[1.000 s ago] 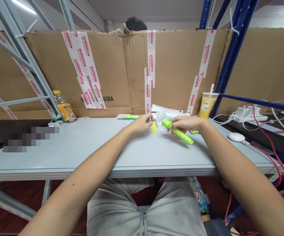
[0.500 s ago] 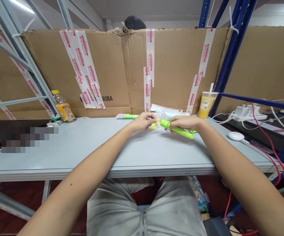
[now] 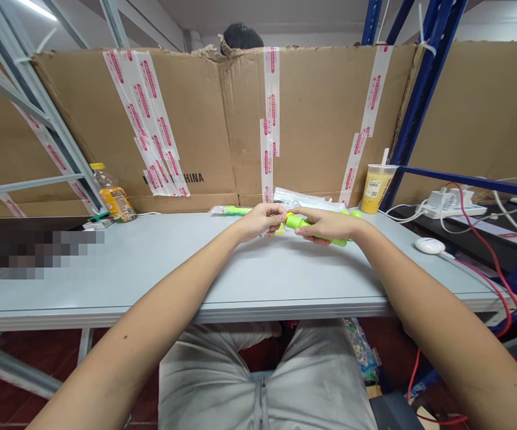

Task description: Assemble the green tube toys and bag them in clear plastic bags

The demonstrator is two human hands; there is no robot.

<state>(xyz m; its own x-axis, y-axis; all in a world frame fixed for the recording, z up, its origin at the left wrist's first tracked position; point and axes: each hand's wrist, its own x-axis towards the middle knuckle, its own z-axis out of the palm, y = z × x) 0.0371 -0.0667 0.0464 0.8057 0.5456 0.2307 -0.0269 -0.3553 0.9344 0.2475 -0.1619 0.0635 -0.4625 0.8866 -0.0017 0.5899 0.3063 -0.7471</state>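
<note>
My right hand (image 3: 325,225) is closed around a lime-green plastic stick (image 3: 298,223) held just above the grey table (image 3: 160,269), its thick end pointing left. My left hand (image 3: 261,219) pinches a small yellow ring (image 3: 280,227) right at that thick end, fingers touching it. Both hands meet near the table's far middle. More green parts (image 3: 356,214) lie just behind my right hand.
A clear plastic bag (image 3: 305,200) and a green packet (image 3: 234,210) lie against the taped cardboard wall (image 3: 222,119). An orange drink bottle (image 3: 111,196) stands far left, a cup with a straw (image 3: 377,188) far right. A white mouse (image 3: 429,245), power strip and cables sit right. Someone's head shows above the cardboard.
My left hand picked a yellow ring off the table and brought it to the stick's end. My right hand raised the stick and turned it more level.
</note>
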